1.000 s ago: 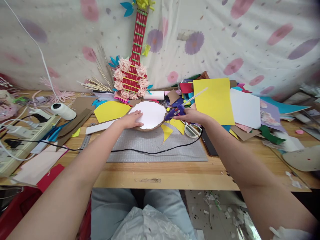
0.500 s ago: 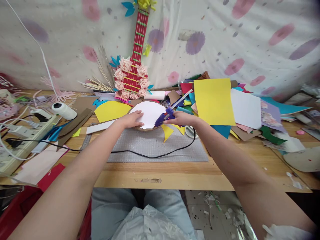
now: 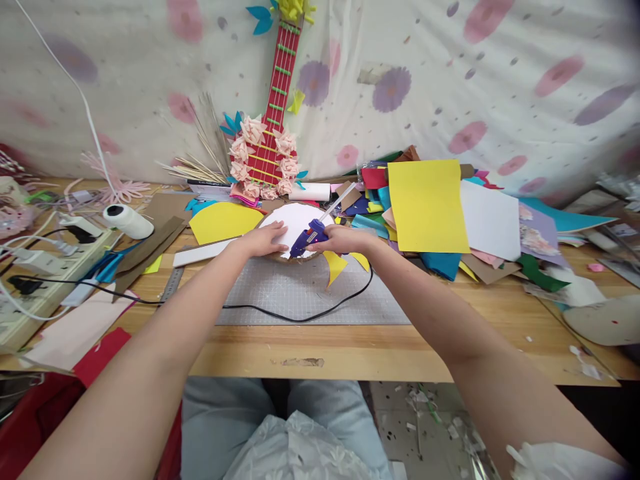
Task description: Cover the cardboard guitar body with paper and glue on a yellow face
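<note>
A round white disc (image 3: pixel 289 214) with a brown cardboard-like rim lies at the back of the grey cutting mat (image 3: pixel 285 290). My left hand (image 3: pixel 269 239) rests on its left side, fingers spread over the white face. In my right hand (image 3: pixel 341 238) is a blue glue gun (image 3: pixel 310 237), gripped by its handle, with a long pale glue stick (image 3: pixel 339 202) jutting from its rear. Its nozzle points down at the disc's front edge, close to my left fingertips; whether it touches cannot be made out. Pointed yellow pieces (image 3: pixel 335 268) stick out below the disc.
The gun's black cord (image 3: pixel 300 321) loops across the mat toward a power strip (image 3: pixel 50 277) at left. Behind stands a red paper guitar (image 3: pixel 273 143) with pink flowers. Coloured sheets (image 3: pixel 426 210) pile up at right. A thread spool (image 3: pixel 127 221) and steel ruler (image 3: pixel 171 285) lie left.
My right hand has moved the glue gun leftward along the disc's front edge, toward my left hand. The cord shifted with it. My left hand stays in place.
</note>
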{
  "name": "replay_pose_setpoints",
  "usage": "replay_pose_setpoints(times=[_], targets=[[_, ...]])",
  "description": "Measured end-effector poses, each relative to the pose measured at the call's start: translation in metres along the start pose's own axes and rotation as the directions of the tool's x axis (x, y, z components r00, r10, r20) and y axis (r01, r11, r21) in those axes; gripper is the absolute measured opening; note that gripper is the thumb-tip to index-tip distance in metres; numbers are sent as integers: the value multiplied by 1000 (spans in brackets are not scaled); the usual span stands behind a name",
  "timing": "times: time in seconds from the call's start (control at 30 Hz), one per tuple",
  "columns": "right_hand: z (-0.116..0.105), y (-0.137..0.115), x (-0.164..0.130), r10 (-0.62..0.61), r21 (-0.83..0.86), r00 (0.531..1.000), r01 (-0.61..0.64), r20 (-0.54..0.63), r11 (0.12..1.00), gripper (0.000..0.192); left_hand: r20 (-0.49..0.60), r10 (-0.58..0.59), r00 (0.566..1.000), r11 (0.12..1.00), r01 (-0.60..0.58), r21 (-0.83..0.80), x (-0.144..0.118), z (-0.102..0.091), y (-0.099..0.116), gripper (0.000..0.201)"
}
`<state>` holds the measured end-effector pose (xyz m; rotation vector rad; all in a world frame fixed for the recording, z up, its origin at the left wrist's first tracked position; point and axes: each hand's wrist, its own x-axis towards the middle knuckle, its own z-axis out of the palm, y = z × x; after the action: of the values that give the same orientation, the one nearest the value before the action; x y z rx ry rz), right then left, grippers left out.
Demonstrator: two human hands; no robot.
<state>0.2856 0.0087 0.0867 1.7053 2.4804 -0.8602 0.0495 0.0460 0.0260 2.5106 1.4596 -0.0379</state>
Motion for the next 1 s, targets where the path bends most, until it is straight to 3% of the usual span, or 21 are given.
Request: replay_pose_setpoints(times=[0.27,0.63,1.0], targets=[[-4,1,-3,-26,175,1000,28,-14,984,49,-7,14,1000,999,-14,-42,4,3,-8,62],[3,-20,10,-54,23,998,53,18,998,47,-20,19,1000,998,-21,-59,4,5,-9,58],[-10,3,-10,45,32,999,-45,9,998,55,-32,15,999,999,-16,-39,5,7,-10,60]])
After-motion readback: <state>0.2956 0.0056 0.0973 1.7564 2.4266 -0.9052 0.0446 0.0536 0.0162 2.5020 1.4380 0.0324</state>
